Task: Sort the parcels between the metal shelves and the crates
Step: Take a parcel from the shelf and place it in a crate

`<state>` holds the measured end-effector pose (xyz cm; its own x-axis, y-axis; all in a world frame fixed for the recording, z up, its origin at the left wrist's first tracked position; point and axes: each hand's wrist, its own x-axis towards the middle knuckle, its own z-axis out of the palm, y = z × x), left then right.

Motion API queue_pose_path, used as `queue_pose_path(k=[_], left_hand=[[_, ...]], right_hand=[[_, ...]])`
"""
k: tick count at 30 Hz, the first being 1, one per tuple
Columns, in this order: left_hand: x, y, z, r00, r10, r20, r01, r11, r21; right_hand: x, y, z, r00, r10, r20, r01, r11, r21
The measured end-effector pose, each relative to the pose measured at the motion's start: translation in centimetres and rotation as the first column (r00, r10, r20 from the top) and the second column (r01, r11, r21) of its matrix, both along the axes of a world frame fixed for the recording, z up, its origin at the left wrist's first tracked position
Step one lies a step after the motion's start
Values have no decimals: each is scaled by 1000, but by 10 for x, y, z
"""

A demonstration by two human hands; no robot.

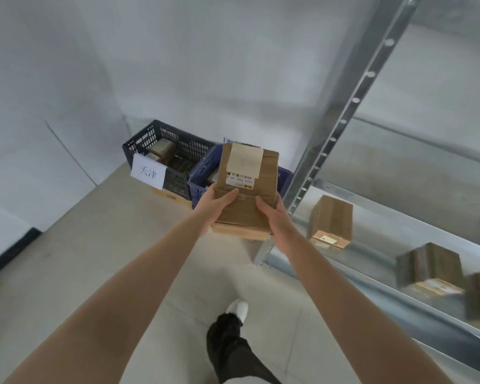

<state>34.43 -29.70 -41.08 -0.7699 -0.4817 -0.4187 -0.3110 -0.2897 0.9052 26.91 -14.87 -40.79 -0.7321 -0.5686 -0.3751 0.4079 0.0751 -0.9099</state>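
Holding a brown parcel (247,189) out in front of you, both arms extended.

Left hand (218,202): clamped on the near left edge, thumb flat on the top face, other fingers curled beneath and mostly hidden.

Right hand (272,214): clamped on the near right edge, thumb on top, remaining fingers tucked under the side, out of sight.

Parcel: barcode label and a beige paper patch on top. A paler cardboard edge shows beneath it; you cannot tell whether that is a second parcel. It hangs in the air in front of the blue crate (203,181), covering part of it, just left of the upright post (344,117) of the metal shelf (377,214).

Black crate (189,151): just beside the blue one, against the wall, with boxes (162,151) inside and a white paper sign (148,173) on its front.

Shelf deck: one sharp box (331,220), further blurred boxes (430,264) nearer you.

Below: your white shoe (237,307) on the floor.
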Motion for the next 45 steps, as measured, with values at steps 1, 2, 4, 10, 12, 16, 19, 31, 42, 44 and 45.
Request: queue_pose_path(k=[1,2,4,10,12,16,19,31,42,44,45], left_hand=[[-8,-10,0,1000,-12,-1,12,1000,1],[-18,-22,1,1000,-25,-1,25,1000,-1],[-43,-46,1,999,-43,12,43,999,2],[-106,-100,2,995,-79,64,79,997,6],[-125,-114,-1,993,-97,72,97,995,8],[-156,-137,-16,989,-115,91,110,992,58],[-181,-154,-28,981,-164,106,156,985,74],[-305,-208,-112,879,-425,215,421,904,66],[-373,-193,-303,816,-466,340,462,881,101],[-386,-191,-341,797,-482,364,482,871,99],[-393,-190,-361,792,-486,371,495,866,78]], right_hand=[[-7,-9,1,1000,-3,-3,3,1000,-1],[-17,-21,0,1000,-10,-2,10,1000,-6],[-41,-44,-3,1000,-15,-1,15,1000,-15],[-104,-99,-12,999,-30,30,29,998,54],[-122,-113,-19,998,-46,45,43,997,65],[-152,-137,-33,993,-99,66,89,987,130],[-174,-153,-44,986,-125,107,103,977,188],[-273,-205,-120,950,-312,31,263,846,463],[-333,-190,-307,897,-402,181,240,790,565],[-345,-187,-343,894,-407,186,234,780,580],[-352,-186,-362,895,-407,184,232,775,587]])
